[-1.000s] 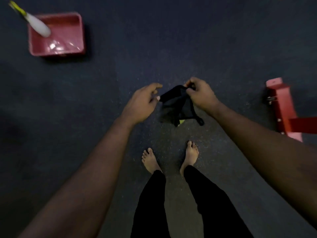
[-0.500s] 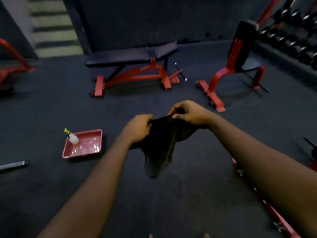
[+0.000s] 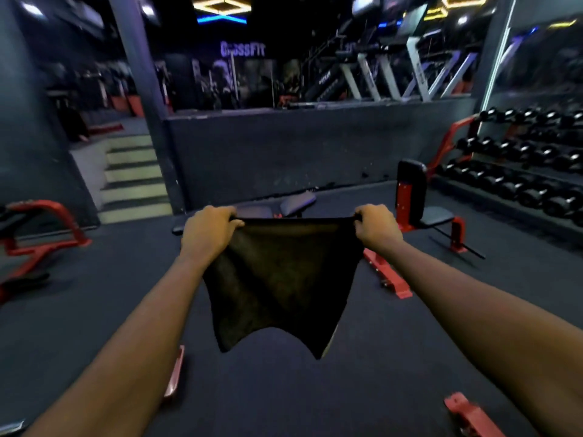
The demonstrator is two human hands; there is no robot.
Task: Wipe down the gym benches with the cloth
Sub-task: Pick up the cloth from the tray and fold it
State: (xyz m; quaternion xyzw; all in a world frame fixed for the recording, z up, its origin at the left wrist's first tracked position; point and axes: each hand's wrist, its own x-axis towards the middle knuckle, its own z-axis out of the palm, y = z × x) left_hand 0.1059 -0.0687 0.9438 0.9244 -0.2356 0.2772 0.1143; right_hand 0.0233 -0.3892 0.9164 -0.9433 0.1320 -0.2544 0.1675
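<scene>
In the head view, the left hand point(image 3: 208, 230) and right hand point(image 3: 375, 227) stretch the dark cloth point(image 3: 284, 279) open, fingers point(image 3: 220, 213) curled round its top corners; it hangs below them, clear of the floor point(image 3: 315, 389); I judge this the readying step, no wiping begun. Next comes stepping to the flat bench point(image 3: 298, 203) just beyond the fingers and laying the cloth on its padded surface; an upright bench point(image 3: 410, 190) and dumbbell rack point(image 3: 520, 171) stand to the right, stairs point(image 3: 132, 178) to the left.

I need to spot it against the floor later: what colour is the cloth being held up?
Plain black cloth, seen in the head view.
</scene>
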